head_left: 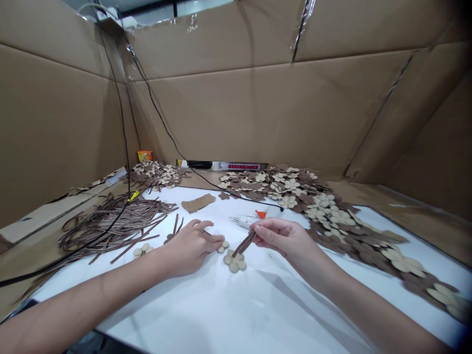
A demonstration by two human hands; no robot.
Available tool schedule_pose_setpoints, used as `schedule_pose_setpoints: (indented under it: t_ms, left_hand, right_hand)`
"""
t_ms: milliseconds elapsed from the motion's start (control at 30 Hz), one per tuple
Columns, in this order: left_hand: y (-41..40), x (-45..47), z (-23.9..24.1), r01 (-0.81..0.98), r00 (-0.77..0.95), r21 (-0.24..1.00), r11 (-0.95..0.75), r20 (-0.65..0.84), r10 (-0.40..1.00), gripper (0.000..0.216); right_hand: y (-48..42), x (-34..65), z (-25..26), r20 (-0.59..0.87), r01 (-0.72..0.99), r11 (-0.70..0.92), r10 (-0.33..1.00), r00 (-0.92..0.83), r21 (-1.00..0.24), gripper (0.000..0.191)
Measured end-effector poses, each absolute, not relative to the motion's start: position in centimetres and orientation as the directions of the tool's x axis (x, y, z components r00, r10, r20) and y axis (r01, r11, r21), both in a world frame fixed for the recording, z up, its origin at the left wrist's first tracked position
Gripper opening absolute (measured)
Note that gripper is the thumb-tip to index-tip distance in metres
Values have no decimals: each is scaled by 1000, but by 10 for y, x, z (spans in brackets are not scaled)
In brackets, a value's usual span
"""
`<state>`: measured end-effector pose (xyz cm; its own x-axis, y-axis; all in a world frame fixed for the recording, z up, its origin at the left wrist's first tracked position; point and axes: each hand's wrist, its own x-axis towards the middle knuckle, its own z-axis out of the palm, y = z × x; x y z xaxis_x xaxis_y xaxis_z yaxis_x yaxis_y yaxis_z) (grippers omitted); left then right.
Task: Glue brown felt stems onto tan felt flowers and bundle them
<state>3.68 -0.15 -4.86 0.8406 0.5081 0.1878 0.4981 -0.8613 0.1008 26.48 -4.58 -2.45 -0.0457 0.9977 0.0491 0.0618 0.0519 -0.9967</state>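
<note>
Right hand (280,241) pinches narrow brown strip (244,244) between thumb and fingers; lower end just above cream flower cutout (234,261) on white surface (206,314). Strip likely light, flexible: hold near end. Left hand (190,248) open, fingertips beside small cream cutout (222,247).

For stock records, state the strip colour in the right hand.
Dark brown strip, paler edges; head view.

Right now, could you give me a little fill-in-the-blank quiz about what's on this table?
The right hand pinches brown strips above a beige cut-out shaped like a ____.
The pile of long strips lies on the ____ side of the left hand.
The glue gun has an ____ tip.

Answers: flower; left; orange.
</note>
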Motion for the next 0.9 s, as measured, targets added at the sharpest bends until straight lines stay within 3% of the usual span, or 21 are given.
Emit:
schedule_pose_setpoints:
  t_ms: [200, 333, 467, 600, 900]
  left_hand:
    - [10, 37, -54, 529, 730, 497, -687, 145, 668, 44]
    - [16, 37, -49, 466, 582, 709, -529, 204, 787, 42]
    - [0, 40, -35, 367, 517, 774, -517, 292, 804, 35]
    - [-23, 49, -29, 283, 559, 838, -467, 252, 790, 26]
    - [-30, 55, -37, 256, 513, 803, -538, 359, 780, 14]
  right_hand:
    - [-50, 256, -29, 11, -39, 9, 999, -53, -999, 34]
    - [-53, 251, -30, -31, 28, -28, 993, -110, -999, 31]
    - [-55, 246, -31, -7, 7, -7, 998, -58, -1000, 25]
    - [-60, 236, -35, 40, -48, 39, 999, -24, -998, 24]
    - [-69, 224, -39, 33, -59, 28, 997, -73, -998, 28]
